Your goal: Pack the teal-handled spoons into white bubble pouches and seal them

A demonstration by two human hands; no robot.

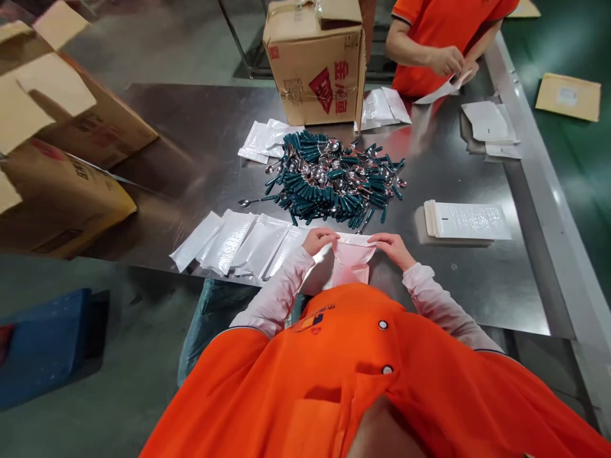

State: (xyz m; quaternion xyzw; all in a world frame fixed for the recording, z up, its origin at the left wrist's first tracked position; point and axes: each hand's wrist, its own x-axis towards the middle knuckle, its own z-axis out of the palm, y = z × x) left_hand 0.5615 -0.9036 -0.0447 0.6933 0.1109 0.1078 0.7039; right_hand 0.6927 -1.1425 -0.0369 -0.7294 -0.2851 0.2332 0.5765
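A white padded envelope (353, 259) is stretched between my hands at the table's near edge, close to my body. My left hand (321, 240) pinches its upper left corner. At the upper right corner, my right hand (392, 248) grips it with thumb and fingers. Just beyond lies a heap of spoons (329, 181) with dark green handles and shiny metal bowls. To the left, several white padded envelopes (238, 242) overlap in a row. A stack of white envelopes (470, 221) lies to the right. What the held envelope contains is hidden.
A closed cardboard box (312, 70) stands on the metal table (210, 146) behind the heap. Open cartons (67, 184) are at the left. Across the table a co-worker in orange (442, 44) handles a white envelope. A green conveyor (568, 152) runs along the right, carrying a parcel (568, 97).
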